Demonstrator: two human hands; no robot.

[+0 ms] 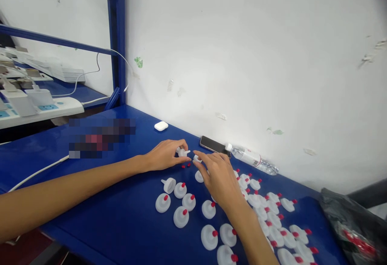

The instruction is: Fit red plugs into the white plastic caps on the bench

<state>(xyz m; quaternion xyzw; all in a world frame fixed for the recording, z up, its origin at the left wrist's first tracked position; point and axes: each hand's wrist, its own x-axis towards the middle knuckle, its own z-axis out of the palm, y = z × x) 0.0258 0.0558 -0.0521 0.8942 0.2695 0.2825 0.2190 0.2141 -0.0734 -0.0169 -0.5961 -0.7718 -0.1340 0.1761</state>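
Observation:
My left hand (166, 155) pinches a white nozzle cap (182, 152) between thumb and fingers, its bare spout pointing right. Facing it, my right hand (218, 173) has thumb and index finger closed around a small white piece (197, 158), partly hidden, which looks like another nozzle cap. Two tiny red tips (183, 166) lie on the blue table just below the left fingertips. Closer to me is a white cap without a red tip (169, 185), tipped on its side. Several white caps with red tips (181, 217) lie around it, and many more (275, 234) spread beyond my right forearm.
Along the wall lie a phone (211, 145) and a clear water bottle (252, 159). A white earbud case (161, 126) rests behind my left hand. At the right edge is a black plastic bag (353, 220) with red pieces. A power strip (66, 105) stands at left.

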